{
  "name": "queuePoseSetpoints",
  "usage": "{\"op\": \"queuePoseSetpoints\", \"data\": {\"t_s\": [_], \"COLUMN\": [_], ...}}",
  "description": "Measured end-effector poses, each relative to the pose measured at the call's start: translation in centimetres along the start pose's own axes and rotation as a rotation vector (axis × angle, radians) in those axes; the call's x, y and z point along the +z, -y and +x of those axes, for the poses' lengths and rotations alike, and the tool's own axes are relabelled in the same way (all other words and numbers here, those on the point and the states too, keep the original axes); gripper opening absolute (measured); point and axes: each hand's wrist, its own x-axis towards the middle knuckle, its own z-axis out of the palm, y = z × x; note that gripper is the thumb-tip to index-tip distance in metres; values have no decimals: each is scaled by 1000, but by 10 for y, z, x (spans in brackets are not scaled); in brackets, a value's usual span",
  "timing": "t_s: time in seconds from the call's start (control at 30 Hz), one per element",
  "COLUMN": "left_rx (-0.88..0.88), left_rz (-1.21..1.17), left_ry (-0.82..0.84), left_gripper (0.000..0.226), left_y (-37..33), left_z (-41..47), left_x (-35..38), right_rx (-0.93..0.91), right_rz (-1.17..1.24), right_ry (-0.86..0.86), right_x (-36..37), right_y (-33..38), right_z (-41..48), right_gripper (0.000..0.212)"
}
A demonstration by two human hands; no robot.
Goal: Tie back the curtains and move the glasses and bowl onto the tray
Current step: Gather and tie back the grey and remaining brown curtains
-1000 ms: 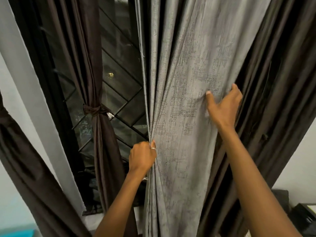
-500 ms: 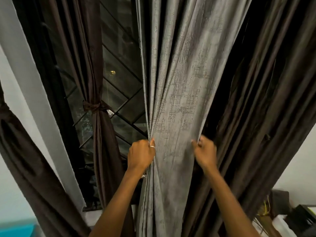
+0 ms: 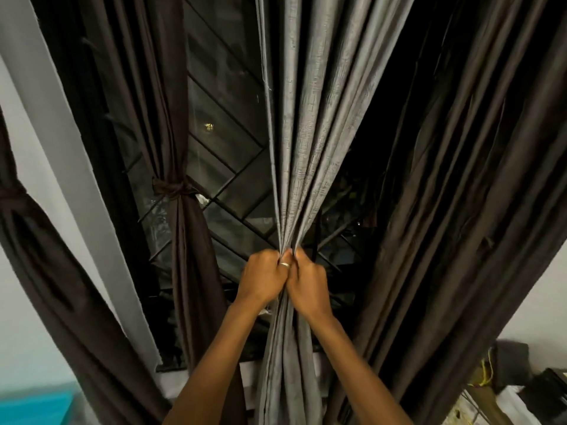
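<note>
Gripping grey curtain (image 3: 306, 148): left hand (image 3: 264, 279), right hand (image 3: 308, 285).

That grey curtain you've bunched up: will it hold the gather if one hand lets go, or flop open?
Probably floppy: the grey curtain folds into soft pleats where the left hand and right hand grip it. It likely spreads out if released, since it fans wide above the grip.
</note>
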Motion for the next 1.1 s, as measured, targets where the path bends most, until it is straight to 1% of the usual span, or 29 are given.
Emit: {"op": "queuePoseSetpoints", "data": {"t_s": [0.13, 0.2, 0.27, 0.33, 0.43, 0.53, 0.63, 0.7, 0.8, 0.87, 0.97, 1.0, 1.03, 1.07, 1.1], "left_rx": [-17, -64, -116, -143, -202, -222, -289, -335, -264, -221, -217, -215, -235, -272, -304], "left_rz": [-73, -125, -177, -207, -241, -207, -330, -399, -324, -307, -293, -262, -258, -264, -270], "left_ry": [62, 118, 191, 252, 272, 285, 315, 312, 303, 291, 264, 240, 207, 181, 162], "left_gripper": [53, 50, 47, 51, 56, 58, 54, 49, 42, 38, 35, 45, 63, 76, 83], "left_y": [3, 1, -2, -4, -3, -1, 2, 4, 5, 4, 1, -1, -2, -4, -6], "left_z": [-3, -4, -4, -2, 2, 5, 6, 7, 6, 4, -9, -15, -22, -29, -34], "left_x": [-4, -8, -12, -16, -21, -25, -25, -22, -20, -18, -15, -13, -11, -10, -5], "right_rx": [53, 68, 53, 44, 56, 56, 54, 44, -6, -12, 24, 31, 36, 45, 59], "right_rz": [71, 127, 147, 175, 234, 256, 263, 259, 220, 200, 199, 185, 180, 187, 202], "right_ry": [51, 99, 152, 185, 236, 317, 367, 348, 229, 148, 90, 68, 53, 44, 43], "right_x": [4, 3, 2, 1, -1, -3, -2, 0, 7, 12, 20, 22, 24, 27, 29], "right_y": [-3, -6, -8, -10, -12, -18, -23, -20, -18, -16, -13, -12, -11, -10, -10], "right_z": [-4, -7, -11, -13, -11, -12, -14, -16, -21, -24, -28, -28, -29, -29, -29], "right_gripper": [34, 34, 48, 62, 71, 85, 96, 97, 88, 74, 50, 40, 31, 26, 25]}}
